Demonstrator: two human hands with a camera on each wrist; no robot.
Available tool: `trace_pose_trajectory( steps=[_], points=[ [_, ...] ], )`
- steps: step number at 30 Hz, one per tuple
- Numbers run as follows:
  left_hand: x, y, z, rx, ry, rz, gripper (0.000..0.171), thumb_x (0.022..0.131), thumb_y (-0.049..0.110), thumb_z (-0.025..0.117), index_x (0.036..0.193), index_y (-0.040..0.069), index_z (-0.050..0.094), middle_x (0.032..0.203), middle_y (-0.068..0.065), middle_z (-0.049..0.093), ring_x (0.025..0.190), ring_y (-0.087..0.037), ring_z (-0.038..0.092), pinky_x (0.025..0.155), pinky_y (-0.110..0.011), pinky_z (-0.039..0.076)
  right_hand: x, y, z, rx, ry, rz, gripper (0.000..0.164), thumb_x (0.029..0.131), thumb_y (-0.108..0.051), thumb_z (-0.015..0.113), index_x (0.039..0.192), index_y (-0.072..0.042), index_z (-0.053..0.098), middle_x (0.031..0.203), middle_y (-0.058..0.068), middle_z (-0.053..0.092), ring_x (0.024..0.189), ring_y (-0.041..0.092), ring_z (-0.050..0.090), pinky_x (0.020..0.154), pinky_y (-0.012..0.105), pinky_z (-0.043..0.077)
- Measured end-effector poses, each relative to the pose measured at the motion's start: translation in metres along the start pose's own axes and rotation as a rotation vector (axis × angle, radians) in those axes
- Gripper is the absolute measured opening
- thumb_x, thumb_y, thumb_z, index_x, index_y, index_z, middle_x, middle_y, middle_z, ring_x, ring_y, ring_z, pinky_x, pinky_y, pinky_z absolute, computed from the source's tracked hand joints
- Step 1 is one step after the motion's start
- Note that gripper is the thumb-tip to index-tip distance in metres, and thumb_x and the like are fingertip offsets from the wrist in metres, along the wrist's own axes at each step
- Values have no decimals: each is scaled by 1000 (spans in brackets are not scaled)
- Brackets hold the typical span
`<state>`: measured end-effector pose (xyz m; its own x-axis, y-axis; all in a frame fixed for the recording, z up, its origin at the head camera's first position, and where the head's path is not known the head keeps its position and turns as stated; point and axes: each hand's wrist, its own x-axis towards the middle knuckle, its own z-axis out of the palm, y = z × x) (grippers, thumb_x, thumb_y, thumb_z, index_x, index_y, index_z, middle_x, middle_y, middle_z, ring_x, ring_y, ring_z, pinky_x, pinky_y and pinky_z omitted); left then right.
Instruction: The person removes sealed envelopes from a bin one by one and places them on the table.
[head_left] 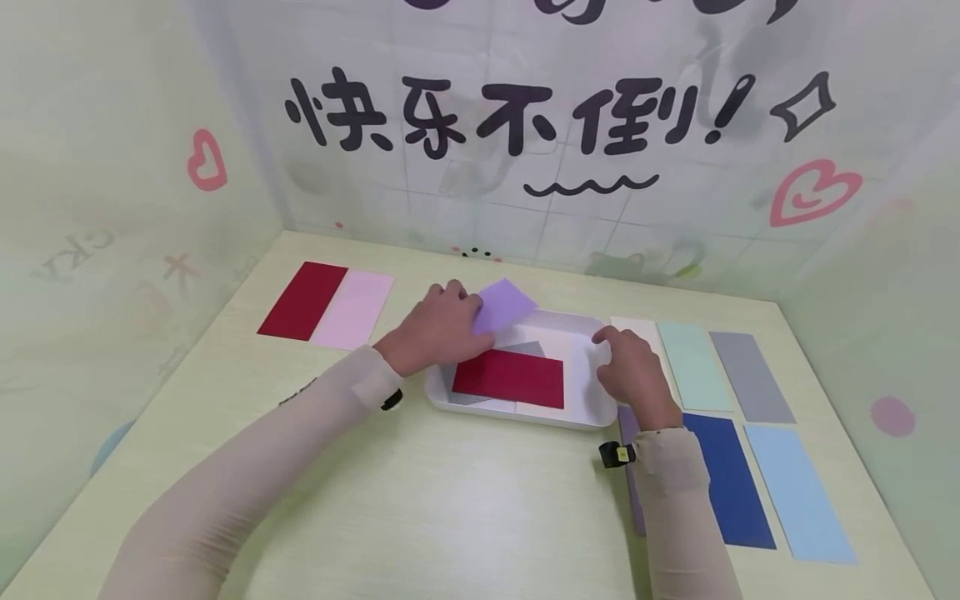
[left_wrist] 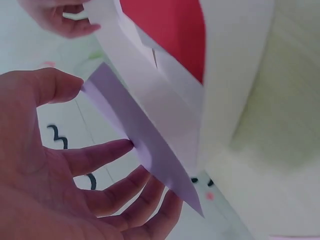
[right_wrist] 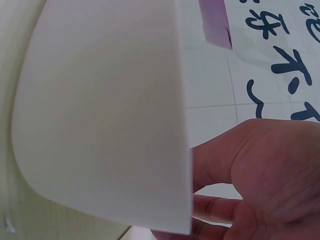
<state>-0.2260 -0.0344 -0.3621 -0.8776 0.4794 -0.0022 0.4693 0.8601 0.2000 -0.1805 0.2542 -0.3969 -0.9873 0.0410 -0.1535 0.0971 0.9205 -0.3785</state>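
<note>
Above the back left of a white tray [head_left: 525,421], my left hand [head_left: 442,329] pinches a light purple card [head_left: 504,305] between thumb and fingertips. In the left wrist view the card [left_wrist: 145,135] is tilted and slightly bent. A dark red card [head_left: 510,377] lies inside the tray over grey and white cards, which it partly covers. My right hand [head_left: 636,373] is at the tray's right rim with loosely curled fingers. The tray wall [right_wrist: 105,110] hides some of those fingertips in the right wrist view, and I see no card in that hand.
Left of the tray lie a dark red card [head_left: 303,300] and a pink card [head_left: 354,308]. On the right are mint [head_left: 693,365], grey [head_left: 752,377], dark blue [head_left: 729,479] and light blue cards [head_left: 799,492]. My right forearm partly covers a purple card [head_left: 628,429]. Printed walls enclose the table.
</note>
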Motion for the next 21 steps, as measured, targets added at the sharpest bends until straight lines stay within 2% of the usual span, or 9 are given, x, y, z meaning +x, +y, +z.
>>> trace_pose_trajectory(
  steps=[3,7,11,16,21],
  points=[
    [0,-14,-8,-33,-9,-56,60,91,48,49,133,6,58,127,-18,49,110,-35,44,82,-43,47,0,1,0,4,1,1,46,89,-2,62,133,-6,53,127,23,51,103,36,52,88,50,49],
    [1,-36,-10,-69,3,-132,61,90,49,48,133,6,57,126,-19,48,110,-37,45,81,-46,47,0,1,0,4,3,0,46,89,-2,62,133,-6,53,127,23,52,103,36,52,88,50,49],
    [3,-57,-5,-87,2,-193,62,90,49,48,132,5,57,121,-20,49,105,-38,47,77,-46,48,0,1,0,5,2,-3,45,89,-2,62,133,-6,53,126,23,52,102,36,52,87,50,49],
    [4,-80,4,-106,-1,-232,65,93,53,47,131,1,57,113,-21,52,97,-37,50,73,-45,46,1,1,1,6,-4,3,45,89,-2,62,133,-6,53,126,23,51,102,36,52,87,49,50],
    [2,-91,10,-140,-10,-280,60,94,50,47,121,-2,58,104,-20,53,89,-35,52,69,-43,45,1,2,2,1,2,-3,44,89,-1,60,132,-6,54,126,23,52,101,35,52,86,48,50]
  ],
)
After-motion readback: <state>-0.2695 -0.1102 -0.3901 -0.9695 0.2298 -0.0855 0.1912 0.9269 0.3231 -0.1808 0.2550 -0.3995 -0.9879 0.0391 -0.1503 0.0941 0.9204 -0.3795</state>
